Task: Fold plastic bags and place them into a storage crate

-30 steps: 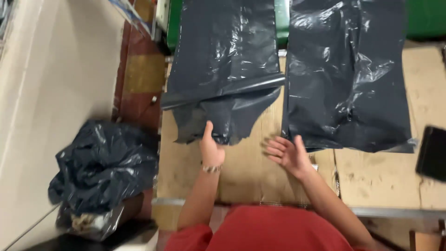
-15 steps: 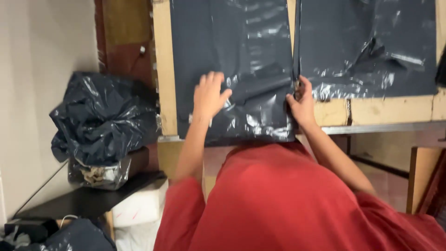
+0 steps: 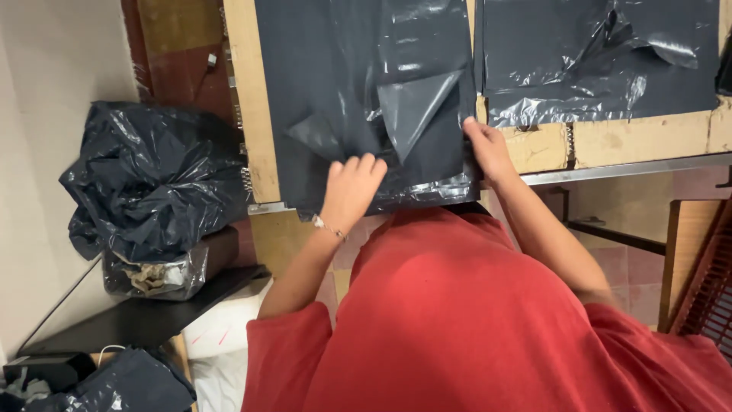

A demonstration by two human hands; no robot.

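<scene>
Dark plastic bag (image 3: 358,91) laid flat on cardboard-topped table (image 3: 244,114), upper centre of frame, long axis running up-down. Left hand (image 3: 352,191) pressed on near edge, fingers spread. Right hand (image 3: 488,149) pinching right edge, beside second bag (image 3: 602,53). Both hands equally near.

Not much room here from where I'm driving. My left hand (image 3: 352,191) lies flat on the dark plastic sheet (image 3: 335,84), my right hand (image 3: 488,149) is at its right edge, and a flap (image 3: 415,107) sticks up between them, so crossing straight over means hitting it. Bare cardboard tabletop (image 3: 610,141) runs free right of my right hand, below the second sheet (image 3: 595,53). Off the table's left edge, a bulging black bag (image 3: 152,179) blocks that side.
</scene>
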